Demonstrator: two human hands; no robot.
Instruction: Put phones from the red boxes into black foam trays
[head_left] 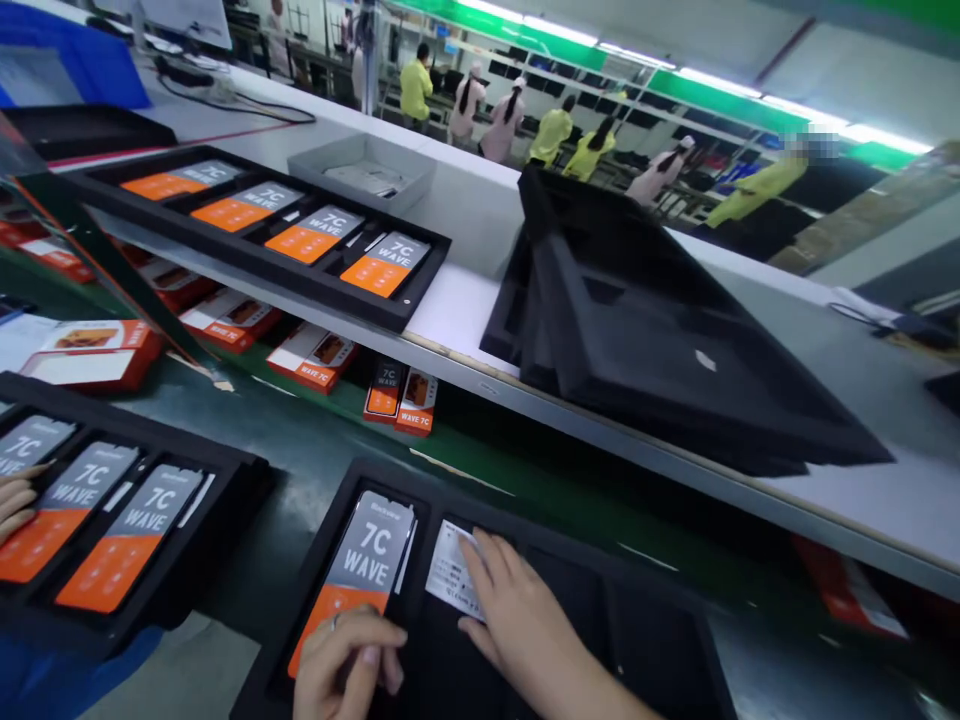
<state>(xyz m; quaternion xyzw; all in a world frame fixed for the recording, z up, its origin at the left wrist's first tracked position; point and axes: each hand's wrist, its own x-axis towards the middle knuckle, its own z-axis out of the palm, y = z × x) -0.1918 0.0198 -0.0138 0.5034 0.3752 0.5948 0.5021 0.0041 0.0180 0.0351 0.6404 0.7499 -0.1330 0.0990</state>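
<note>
A black compartment tray [660, 625] lies in front of me. In its left slot sits a phone [367, 545] with a grey and orange "7C WAVE" screen film. My left hand [349, 655] is over the phone's lower end, fingers curled in; whatever they may hold is hidden. In the slot to the right, a white printed label [454, 570] shows at the upper end. My right hand [517, 600] lies over the label's right edge with outstretched fingers, thumb apart.
On the left, another person's hand [15, 500] touches a second tray [217, 490] of phones. A shelf ahead bears a phone tray [247, 240], a grey bin [367, 170] and stacked black trays [660, 330]. Orange-white boxes [315, 360] stand beneath it. Several people work in the background.
</note>
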